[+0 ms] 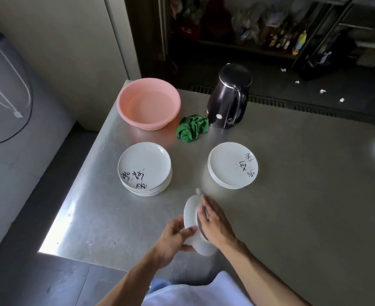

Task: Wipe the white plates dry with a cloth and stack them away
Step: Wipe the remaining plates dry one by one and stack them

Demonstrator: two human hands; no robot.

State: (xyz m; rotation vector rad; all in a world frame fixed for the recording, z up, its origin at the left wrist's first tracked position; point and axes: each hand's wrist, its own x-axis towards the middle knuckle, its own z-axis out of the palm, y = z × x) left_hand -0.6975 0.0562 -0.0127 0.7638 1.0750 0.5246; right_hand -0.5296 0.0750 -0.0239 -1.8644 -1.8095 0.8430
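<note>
Stainless-steel worktop (292, 195) carries two stacks of round white plates with black brush lettering: the left stack (144, 166) lies near the worktop's left edge and the right stack (230, 162) well apart from it. Each is several plates deep (the rims sit too close together to count for certain). One more white plate (191, 215) is off the surface, held on edge, between the two stacks and nearer the person. The left grip (173, 237) clasps it at the lower rim, fingers curled over the near face and thumb underneath. The right grip (215, 226) lies against the other face, fingers stretched out and pressing rather than curled. A grey strip shows under those fingers (too blurred to say what it is). One crumpled green cloth (193, 129) lies on the worktop beyond the stacks, apart from both grips. It is just beside one black electric kettle (226, 100), whose handle is turned toward the near right. One pink round plastic basin (138, 122) stands near the cloth at the far left corner; whether it holds water cannot be told. Two bare forearms reach in from the bottom edge, above a white garment.
</note>
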